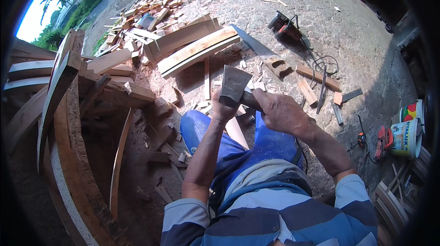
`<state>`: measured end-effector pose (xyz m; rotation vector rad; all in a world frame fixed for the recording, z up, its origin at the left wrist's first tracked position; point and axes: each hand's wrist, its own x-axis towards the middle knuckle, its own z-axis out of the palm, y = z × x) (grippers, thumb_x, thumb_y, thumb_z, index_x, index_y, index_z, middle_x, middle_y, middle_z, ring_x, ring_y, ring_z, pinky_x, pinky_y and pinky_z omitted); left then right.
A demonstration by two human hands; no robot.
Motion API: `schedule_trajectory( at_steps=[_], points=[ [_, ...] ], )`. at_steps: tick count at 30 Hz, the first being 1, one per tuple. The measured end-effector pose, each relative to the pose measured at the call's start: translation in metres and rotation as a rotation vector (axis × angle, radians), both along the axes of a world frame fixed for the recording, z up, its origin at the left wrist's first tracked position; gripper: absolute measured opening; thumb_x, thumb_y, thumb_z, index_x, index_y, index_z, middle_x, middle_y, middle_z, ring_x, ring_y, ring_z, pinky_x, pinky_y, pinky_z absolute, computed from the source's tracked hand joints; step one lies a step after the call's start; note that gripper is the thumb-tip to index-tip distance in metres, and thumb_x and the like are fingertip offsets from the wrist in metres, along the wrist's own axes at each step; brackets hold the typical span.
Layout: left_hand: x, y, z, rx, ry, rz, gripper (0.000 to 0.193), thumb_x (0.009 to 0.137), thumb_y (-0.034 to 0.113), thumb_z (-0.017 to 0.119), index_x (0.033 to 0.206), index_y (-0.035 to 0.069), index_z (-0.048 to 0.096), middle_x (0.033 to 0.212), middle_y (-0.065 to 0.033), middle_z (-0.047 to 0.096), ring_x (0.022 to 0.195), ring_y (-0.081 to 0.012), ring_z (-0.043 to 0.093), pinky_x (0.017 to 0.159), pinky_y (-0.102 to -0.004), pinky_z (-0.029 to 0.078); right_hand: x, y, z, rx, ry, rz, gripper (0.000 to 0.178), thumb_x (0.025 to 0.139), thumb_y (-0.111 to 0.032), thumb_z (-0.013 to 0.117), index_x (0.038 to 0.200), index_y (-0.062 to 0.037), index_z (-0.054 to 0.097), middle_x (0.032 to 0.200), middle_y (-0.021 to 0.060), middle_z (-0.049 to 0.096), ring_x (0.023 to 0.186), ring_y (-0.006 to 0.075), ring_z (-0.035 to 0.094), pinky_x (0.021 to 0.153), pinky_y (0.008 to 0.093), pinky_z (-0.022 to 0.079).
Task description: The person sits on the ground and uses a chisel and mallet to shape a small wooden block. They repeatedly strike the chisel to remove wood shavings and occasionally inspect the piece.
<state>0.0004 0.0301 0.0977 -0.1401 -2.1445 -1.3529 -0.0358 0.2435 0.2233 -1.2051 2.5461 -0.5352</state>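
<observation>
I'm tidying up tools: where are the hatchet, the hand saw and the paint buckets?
hatchet (233, 85), head view, flat of the blade
hand saw (256, 46), head view, middle of the blade
paint buckets (405, 138), head view, side of the nearer bucket

left hand (223, 111) fisted | right hand (279, 111) clenched | forearms converging

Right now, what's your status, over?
Both hands shut on grey steel hatchet: left hand near head, right hand on handle. Pale wood piece below. Nothing blocking.

You work in hard daylight; sharp shadows fall toward you, sky blown out upper left, fisheye rim black, edges bent.
</observation>
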Motion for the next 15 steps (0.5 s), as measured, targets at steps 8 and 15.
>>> schedule_trajectory(
  at_steps=[8,15],
  points=[
    [-0.024,0.002,0.014,0.221,-0.063,-0.069,0.028,0.077,0.016,0.088,0.085,0.004,0.063,0.077,-0.0066,0.068,0.074,-0.0093,0.066,0.066,-0.0293,0.053,0.020,0.016,-0.003,-0.499,-0.317,-0.187,0.038,0.090,-0.011,0.067,0.122,-0.0022,0.050,0.088,0.0274,0.070,0.088,0.0472,0.071,0.078,0.0534,0.056],
    [-0.039,-0.005,0.010,0.077,-0.082,0.028,0.017,0.079,0.010,0.072,0.079,0.005,0.056,0.069,-0.0073,0.058,0.063,-0.0157,0.057,0.062,-0.0341,0.049,0.017,0.023,-0.011,-0.558,-0.377,-0.315,0.041,0.091,-0.015,0.071,0.126,-0.0034,0.054,0.083,0.0185,0.069,0.076,0.0289,0.072,0.070,0.0412,0.054]
  ],
)
